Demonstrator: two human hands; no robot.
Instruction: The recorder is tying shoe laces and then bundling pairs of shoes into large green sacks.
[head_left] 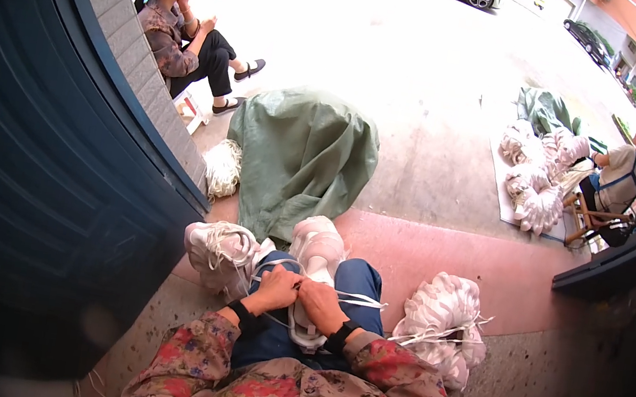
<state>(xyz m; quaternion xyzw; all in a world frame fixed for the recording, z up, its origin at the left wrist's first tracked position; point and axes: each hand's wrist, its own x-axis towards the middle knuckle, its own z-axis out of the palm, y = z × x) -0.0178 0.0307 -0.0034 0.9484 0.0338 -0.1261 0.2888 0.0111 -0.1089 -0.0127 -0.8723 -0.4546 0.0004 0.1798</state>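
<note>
My left hand [275, 291] and my right hand [322, 307] meet above my lap, their fingers closed in a pinch on a white lace [360, 300]. The lace's loose ends stick out to the right, past my right hand. Between my knees lies a pale pink and white piece [320, 240], which looks like a shoe upper; my hands partly cover it. By my left knee sits a bundle of similar pieces [211, 255] with white laces on top. A second bundle [444, 308], tied with white lace, rests on the floor to my right. The fingertips are partly hidden.
A green cloth [304, 155] covers a heap ahead, beside a hank of white laces [221, 168]. A blue door [62, 183] stands at left. One person [173, 38] sits beyond it; another [621, 176] sits at right by more bundles [532, 187]. Cars are parked far off.
</note>
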